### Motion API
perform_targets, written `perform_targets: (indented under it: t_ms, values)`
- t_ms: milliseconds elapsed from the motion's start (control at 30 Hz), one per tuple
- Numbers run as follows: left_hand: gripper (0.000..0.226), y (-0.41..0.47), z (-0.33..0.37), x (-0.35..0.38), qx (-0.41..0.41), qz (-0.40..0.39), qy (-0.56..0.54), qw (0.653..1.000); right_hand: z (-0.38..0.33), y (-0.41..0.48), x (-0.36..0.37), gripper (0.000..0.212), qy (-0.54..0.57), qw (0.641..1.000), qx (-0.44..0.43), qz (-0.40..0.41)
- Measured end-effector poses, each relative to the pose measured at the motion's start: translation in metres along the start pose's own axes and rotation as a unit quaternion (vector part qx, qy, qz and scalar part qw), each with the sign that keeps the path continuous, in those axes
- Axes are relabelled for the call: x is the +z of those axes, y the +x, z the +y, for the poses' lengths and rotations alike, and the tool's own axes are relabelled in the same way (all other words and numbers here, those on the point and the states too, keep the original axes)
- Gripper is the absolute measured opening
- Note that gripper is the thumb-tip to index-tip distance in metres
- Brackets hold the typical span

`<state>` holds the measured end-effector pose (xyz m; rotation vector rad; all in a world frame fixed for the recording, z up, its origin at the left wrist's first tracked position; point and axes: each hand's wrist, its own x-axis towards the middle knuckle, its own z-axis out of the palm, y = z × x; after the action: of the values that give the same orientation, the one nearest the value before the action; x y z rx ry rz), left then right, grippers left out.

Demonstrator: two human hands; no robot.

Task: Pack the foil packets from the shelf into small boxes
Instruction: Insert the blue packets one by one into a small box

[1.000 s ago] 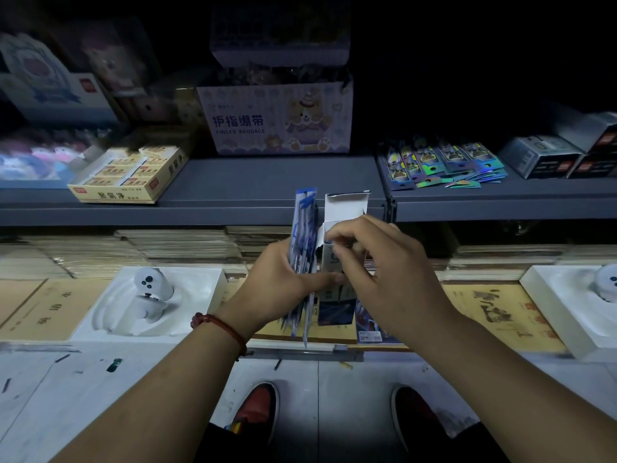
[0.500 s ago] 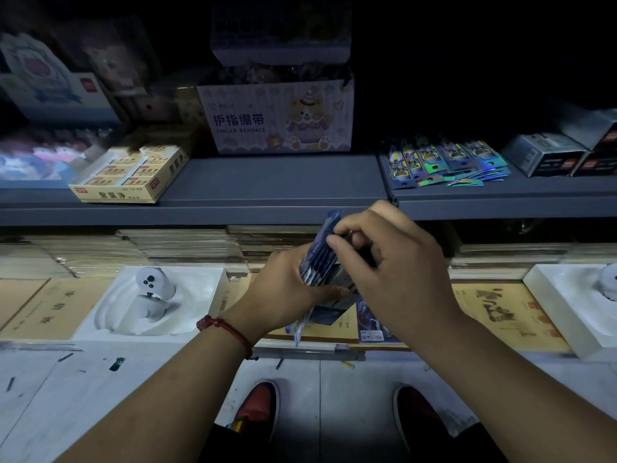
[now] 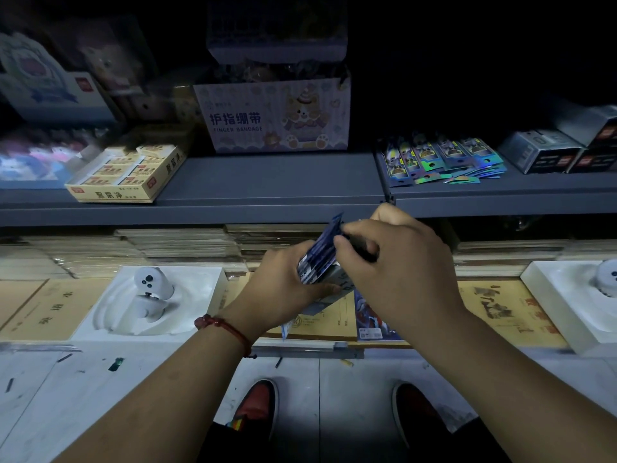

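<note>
My left hand [image 3: 283, 289] grips a bundle of blue foil packets [image 3: 319, 259] together with a small box [image 3: 337, 285], tilted to the right in front of the shelf edge. My right hand [image 3: 397, 272] is curled over the top of the bundle, its fingertips pinching the upper ends of the packets; it hides most of the box. More holographic foil packets [image 3: 440, 160] lie fanned out on the grey shelf [image 3: 267, 182] at the right. A loose packet [image 3: 370, 320] lies on the lower counter under my right hand.
Grey small boxes [image 3: 547, 153] stand at the shelf's far right. A finger bandage carton [image 3: 273, 118] and a yellow eraser box [image 3: 130, 175] sit on the shelf. White trays [image 3: 200, 302] with controllers [image 3: 152, 292] and brown notebooks [image 3: 43, 309] cover the lower counter. My shoes [image 3: 257, 409] are below.
The bundle and box have tilted from upright over to the right. The box's white open flap is no longer visible, and my right hand has closed over the top of the packets.
</note>
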<state>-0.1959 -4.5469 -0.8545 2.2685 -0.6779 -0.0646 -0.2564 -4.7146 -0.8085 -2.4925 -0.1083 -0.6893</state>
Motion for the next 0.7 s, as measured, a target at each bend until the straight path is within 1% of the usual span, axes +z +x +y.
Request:
perform_targets:
  t_ms: [67,167,267,400,533,700]
  values:
    - [0.033,0.001,-0.002,0.001,0.003,0.000,0.019,1.000,-0.002,0.000,0.000,0.022,0.014,0.999,0.029,-0.009]
    - [0.035,0.002,-0.001,0.003,0.003,0.004,0.029,1.000,-0.002,0.001,0.002,0.017,0.060,0.997,0.048,0.020]
    - [0.041,0.001,0.000,0.004,0.002,0.010,0.026,1.000,0.001,0.002,0.004,0.019,0.094,0.993,0.068,0.037]
    - [0.033,0.001,-0.001,0.005,0.001,-0.002,0.035,0.999,0.001,0.003,0.001,0.026,0.107,0.991,0.076,0.018]
    - [0.035,0.002,-0.007,0.006,-0.009,-0.003,0.031,0.999,0.003,0.006,-0.005,0.033,0.101,0.993,0.062,-0.013]
    - [0.038,0.002,-0.010,0.007,-0.018,0.000,0.030,0.999,0.005,0.007,-0.010,0.030,0.100,0.993,0.035,-0.051]
